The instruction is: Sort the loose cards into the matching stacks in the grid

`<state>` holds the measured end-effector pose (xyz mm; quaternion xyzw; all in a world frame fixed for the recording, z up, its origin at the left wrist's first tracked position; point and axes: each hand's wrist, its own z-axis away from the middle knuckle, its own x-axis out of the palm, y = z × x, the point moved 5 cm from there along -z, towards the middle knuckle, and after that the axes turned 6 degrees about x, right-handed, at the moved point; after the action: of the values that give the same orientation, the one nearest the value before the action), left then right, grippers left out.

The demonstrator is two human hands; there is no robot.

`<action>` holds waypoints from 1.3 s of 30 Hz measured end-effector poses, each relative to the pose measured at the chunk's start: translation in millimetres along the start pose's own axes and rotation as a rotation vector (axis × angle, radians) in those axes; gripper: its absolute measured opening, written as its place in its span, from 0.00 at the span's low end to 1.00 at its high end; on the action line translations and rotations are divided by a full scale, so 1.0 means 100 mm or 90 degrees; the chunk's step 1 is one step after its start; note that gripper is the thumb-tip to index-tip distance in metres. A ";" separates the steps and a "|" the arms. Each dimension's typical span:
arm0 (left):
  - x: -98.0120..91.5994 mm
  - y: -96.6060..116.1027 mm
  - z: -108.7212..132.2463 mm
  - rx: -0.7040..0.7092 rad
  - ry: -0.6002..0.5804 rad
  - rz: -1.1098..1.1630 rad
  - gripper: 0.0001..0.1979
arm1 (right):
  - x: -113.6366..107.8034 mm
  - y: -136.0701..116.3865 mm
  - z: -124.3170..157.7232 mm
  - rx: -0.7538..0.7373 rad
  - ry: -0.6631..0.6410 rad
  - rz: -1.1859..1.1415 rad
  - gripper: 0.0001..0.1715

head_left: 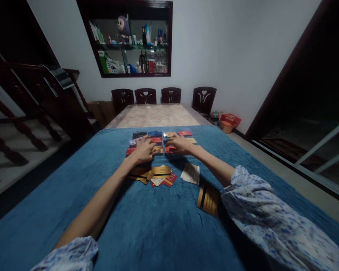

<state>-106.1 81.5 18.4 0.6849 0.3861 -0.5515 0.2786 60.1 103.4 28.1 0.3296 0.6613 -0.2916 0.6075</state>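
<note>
Several rows of plastic cards lie in a block on the blue cloth. My left hand [144, 148] rests over the left side of the block with its fingers spread, touching or just above a pale purple card [132, 142]. A red card [157, 140] and a gold card [158, 150] lie beside its fingers. My right hand [180, 144] reaches over the right side, its fingers apart and bent above an orange-red card [169, 149]. Whether its fingertips touch the cards I cannot tell. A black card [139, 134] and a blue card [154, 133] are at the back.
Nearer me lie loose gold cards [161, 172], a red card [170, 180] under them, a white card pile [190, 174] and gold cards [208, 200] by my right forearm. The blue cloth [169, 229] covers the near table. Dark chairs [145, 96] stand beyond.
</note>
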 end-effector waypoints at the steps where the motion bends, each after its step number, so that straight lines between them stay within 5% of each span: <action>1: -0.02 0.04 0.00 0.007 0.003 0.000 0.17 | 0.00 0.03 0.05 -0.005 0.004 -0.007 0.19; 13: -0.13 0.65 -0.01 0.124 0.015 -0.001 0.11 | 0.23 0.37 0.70 -0.139 0.102 -0.130 0.17; 24: 0.10 1.40 0.12 0.226 -0.040 -0.019 0.07 | 0.35 0.38 1.11 -0.170 0.089 -0.165 0.34; 29: 0.12 1.56 0.15 0.232 -0.043 -0.030 0.09 | 0.41 0.37 1.19 -0.158 0.070 -0.151 0.37; 35: 0.14 1.67 0.16 0.249 -0.060 -0.037 0.12 | 0.36 0.35 1.33 -0.136 0.085 -0.103 0.21; 39: 0.13 1.67 0.17 0.239 -0.049 -0.037 0.16 | 0.36 0.39 1.38 -0.122 0.073 -0.076 0.20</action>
<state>25.2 -20.9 -5.4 0.6916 0.2853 -0.6476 0.1445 173.5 22.1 -20.1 0.2459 0.7382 -0.2434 0.5790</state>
